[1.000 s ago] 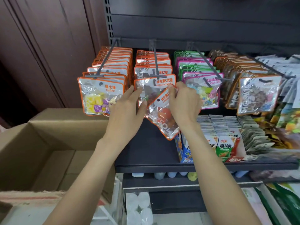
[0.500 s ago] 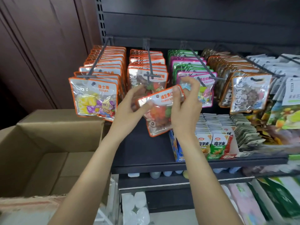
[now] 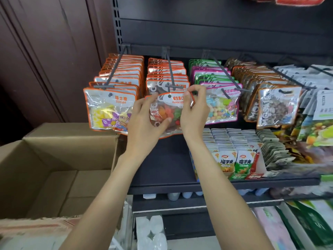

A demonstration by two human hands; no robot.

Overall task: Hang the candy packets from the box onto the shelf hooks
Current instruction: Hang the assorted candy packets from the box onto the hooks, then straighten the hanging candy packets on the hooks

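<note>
The right hand (image 3: 193, 112) hides the candy packet (image 3: 166, 114)'s right edge; the box (image 3: 54, 159) runs off the left edge.

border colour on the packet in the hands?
Orange trim on the packet, clear front with a white label, held by both hands. Head view, the only one.

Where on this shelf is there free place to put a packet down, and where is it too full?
Bare dark shelf board lies between the cardboard box and the snack sachets, under the gummy packet that the left hand and right hand hold. The box floor also looks bare. The hooks are crowded.
</note>
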